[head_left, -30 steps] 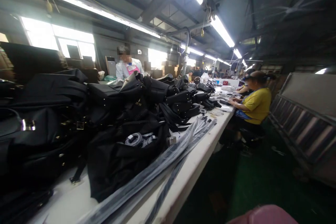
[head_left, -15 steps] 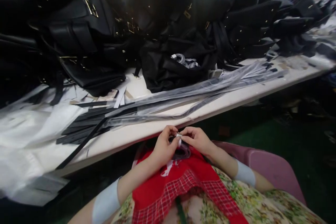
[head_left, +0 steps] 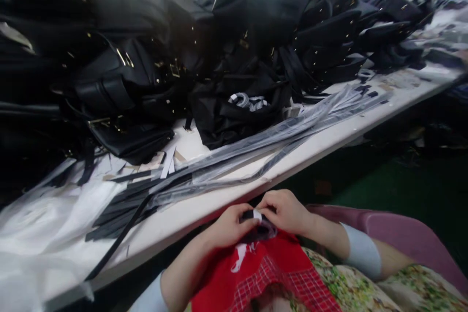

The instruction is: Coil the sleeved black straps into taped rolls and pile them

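My left hand (head_left: 229, 226) and my right hand (head_left: 285, 211) meet over my lap, just below the table's front edge. Both are closed, pinching a small dark strap piece with a white tag (head_left: 257, 215) between the fingertips. A dark coil hangs under it on my red apron (head_left: 270, 268). Long black straps in clear plastic sleeves (head_left: 256, 144) lie on the white table (head_left: 204, 204) in front of my hands.
Heaped black leather bags (head_left: 120, 78) fill the back of the table. Loose black strips (head_left: 120, 204) and white plastic sheeting (head_left: 40, 224) lie at the left. A pink chair (head_left: 398, 234) is at my right, green floor (head_left: 413, 190) beyond it.
A second ago the view faced down the workshop with seated workers; it then dropped to my lap. Since half a second ago the view tilted slightly up and my hands stay together on the small piece.
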A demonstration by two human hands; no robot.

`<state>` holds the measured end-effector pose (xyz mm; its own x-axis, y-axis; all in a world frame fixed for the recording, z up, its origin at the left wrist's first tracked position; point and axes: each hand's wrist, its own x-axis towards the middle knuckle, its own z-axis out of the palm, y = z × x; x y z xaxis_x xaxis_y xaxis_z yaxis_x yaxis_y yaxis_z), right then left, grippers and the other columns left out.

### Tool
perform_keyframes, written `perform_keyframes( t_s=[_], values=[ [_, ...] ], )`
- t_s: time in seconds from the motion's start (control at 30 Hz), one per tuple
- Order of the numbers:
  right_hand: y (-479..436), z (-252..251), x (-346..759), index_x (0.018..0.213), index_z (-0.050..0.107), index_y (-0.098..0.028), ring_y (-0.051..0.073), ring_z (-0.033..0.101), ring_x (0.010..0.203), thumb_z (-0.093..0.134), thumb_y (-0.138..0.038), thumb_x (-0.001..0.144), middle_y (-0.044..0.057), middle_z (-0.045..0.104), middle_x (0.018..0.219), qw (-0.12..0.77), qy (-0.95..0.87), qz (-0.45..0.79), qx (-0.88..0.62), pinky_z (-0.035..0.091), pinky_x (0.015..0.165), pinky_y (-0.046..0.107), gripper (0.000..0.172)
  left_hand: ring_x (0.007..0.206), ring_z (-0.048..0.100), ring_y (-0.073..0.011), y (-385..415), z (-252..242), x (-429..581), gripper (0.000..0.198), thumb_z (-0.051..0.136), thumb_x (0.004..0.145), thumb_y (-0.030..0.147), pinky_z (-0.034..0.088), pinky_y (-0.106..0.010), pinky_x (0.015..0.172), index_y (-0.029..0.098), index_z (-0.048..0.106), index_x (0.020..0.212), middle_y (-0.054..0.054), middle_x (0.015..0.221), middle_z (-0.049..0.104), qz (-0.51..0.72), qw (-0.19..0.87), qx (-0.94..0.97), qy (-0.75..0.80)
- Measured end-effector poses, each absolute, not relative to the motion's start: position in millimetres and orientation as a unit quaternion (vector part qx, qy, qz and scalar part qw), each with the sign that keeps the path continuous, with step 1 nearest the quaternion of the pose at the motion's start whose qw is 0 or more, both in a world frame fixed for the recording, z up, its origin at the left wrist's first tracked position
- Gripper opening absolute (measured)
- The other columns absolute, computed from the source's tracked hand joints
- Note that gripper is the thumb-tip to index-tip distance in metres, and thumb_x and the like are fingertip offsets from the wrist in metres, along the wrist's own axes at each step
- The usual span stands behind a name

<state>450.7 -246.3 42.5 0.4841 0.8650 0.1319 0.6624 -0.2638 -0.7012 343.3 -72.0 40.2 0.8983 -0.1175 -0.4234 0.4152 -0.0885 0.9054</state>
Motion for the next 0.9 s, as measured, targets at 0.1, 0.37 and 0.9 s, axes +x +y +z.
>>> perform_keyframes(
  t_s=[0.1,0.37,0.9],
  values=[
    [-247,39,451,0.079,0.068,-0.020,0.015,0.064,0.068,0.057,-0.014,0.082,0.001,0.070,0.074,0.324,-0.523,0.082,-0.784,0.045,0.064,0.025,0.013,0.059,0.055,-0.0133,-75,33,350,0.039,0.074,0.070,0.046,0.041,-0.025,0.059,0.011,0.063,0.082,-0.005,0.068,0.065,-0.218,0.718,0.642,0.160],
    [-251,55,478,0.126,0.056,-0.015,0.023,0.060,0.110,0.051,-0.018,0.084,0.012,0.064,0.122,0.311,-0.576,-0.012,-0.755,0.047,0.099,0.036,0.042,0.060,0.058,-0.0144,-78,32,393,0.049,0.086,0.054,0.048,0.044,-0.026,0.060,0.014,0.065,0.081,-0.002,0.066,0.064,-0.071,0.817,0.530,0.216],
    [-232,97,701,0.086,0.072,-0.016,0.025,0.062,0.098,0.053,-0.026,0.084,0.013,0.070,0.097,0.448,-0.186,-0.105,-0.868,0.044,0.089,0.034,0.021,0.074,0.057,-0.0176,-78,47,397,0.050,0.079,0.061,0.059,0.043,-0.025,0.070,0.014,0.069,0.080,-0.005,0.076,0.067,0.035,0.760,0.623,0.181]
  ],
)
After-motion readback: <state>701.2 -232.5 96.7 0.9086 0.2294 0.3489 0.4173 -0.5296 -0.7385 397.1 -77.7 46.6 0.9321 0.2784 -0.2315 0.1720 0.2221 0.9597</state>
